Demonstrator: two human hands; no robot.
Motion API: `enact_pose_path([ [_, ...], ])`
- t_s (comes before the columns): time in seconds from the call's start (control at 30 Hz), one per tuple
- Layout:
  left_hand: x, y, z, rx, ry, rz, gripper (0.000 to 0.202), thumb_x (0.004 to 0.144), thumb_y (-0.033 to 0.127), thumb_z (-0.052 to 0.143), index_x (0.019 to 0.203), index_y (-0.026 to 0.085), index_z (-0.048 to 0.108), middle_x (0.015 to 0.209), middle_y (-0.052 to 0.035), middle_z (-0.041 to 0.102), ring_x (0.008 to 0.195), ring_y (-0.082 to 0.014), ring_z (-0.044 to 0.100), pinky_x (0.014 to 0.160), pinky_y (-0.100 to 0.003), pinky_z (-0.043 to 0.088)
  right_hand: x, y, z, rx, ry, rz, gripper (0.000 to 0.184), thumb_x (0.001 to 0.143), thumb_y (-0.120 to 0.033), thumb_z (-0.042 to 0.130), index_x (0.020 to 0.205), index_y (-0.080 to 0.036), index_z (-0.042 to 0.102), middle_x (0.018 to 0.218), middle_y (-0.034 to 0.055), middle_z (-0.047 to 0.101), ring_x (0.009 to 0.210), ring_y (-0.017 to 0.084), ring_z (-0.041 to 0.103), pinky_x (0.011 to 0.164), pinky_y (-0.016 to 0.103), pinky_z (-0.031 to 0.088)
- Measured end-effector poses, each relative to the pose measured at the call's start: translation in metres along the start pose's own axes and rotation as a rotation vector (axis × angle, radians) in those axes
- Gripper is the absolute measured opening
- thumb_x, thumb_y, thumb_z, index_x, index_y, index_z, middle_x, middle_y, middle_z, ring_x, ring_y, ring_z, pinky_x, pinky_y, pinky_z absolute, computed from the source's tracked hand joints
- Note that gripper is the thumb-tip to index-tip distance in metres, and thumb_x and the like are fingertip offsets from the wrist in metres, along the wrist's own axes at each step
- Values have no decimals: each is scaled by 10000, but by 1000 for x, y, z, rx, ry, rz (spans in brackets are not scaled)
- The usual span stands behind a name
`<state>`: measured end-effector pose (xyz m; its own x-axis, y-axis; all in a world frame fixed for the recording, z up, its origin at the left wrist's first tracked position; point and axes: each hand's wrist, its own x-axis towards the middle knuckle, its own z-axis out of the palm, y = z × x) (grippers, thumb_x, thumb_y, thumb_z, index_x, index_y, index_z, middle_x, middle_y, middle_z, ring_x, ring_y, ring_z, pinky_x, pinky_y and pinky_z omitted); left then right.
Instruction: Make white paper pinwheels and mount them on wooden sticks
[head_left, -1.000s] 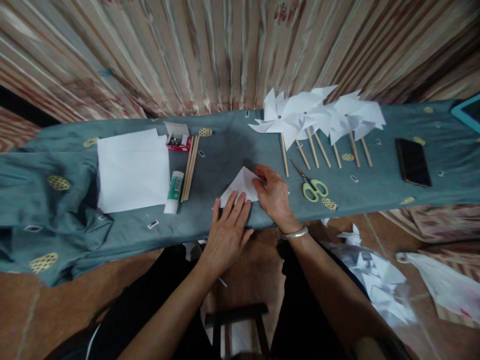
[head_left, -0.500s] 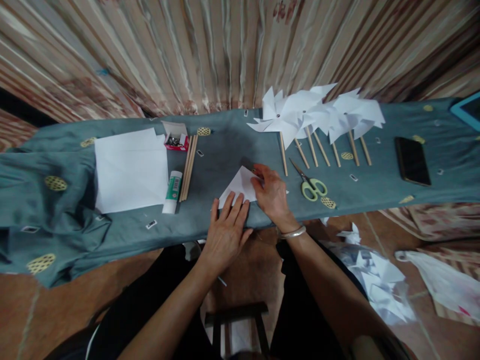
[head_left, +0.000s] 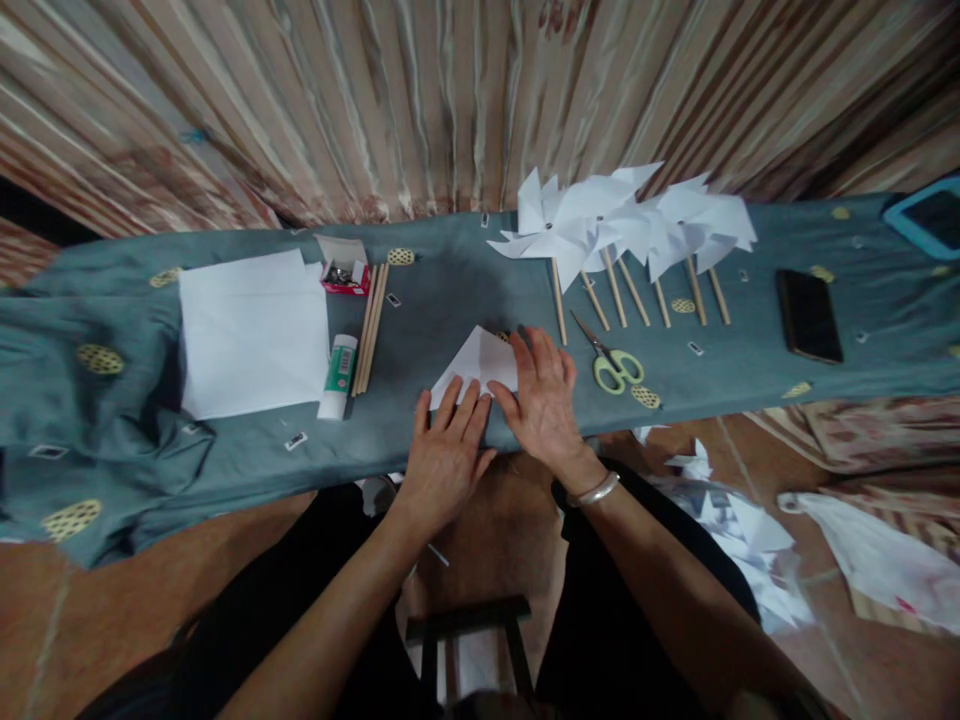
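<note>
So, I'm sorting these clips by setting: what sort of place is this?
Probably a home craft spot: a cloth-covered table against a striped curtain, with finished paper pinwheels, scissors and a glue stick. The left hand and right hand press flat on a folded white paper.

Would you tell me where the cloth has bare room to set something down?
Bare cloth lies between the loose sticks and the pinwheels, and between scissors and phone. Crowded: around the pinwheels, and where left hand and right hand press the folded paper.
</note>
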<state>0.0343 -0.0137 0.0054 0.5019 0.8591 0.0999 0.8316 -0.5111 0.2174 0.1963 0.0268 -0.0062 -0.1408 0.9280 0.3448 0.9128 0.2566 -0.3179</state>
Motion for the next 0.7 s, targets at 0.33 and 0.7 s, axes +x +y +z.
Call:
enact_pose_path([
  [0.33,-34,-21,-4,61,55,13,576,903,275,519,1424,60,400,1513,-188,384,1431,-312,312,1137,-515,315,-14,53,-18,-90,70,167,551,922,-289,427,1442,-116,367,1505,239,352,1421,354,286,1079,585,265],
  [0.7,-54,-30,-6,55,147,13,566,917,283,501,1433,91,370,1460,-203,460,1383,-312,402,1109,-524,340,-13,58,-27,-22,116,109,493,928,-210,358,1416,-162,411,1472,187,431,1385,311,376,1078,569,324],
])
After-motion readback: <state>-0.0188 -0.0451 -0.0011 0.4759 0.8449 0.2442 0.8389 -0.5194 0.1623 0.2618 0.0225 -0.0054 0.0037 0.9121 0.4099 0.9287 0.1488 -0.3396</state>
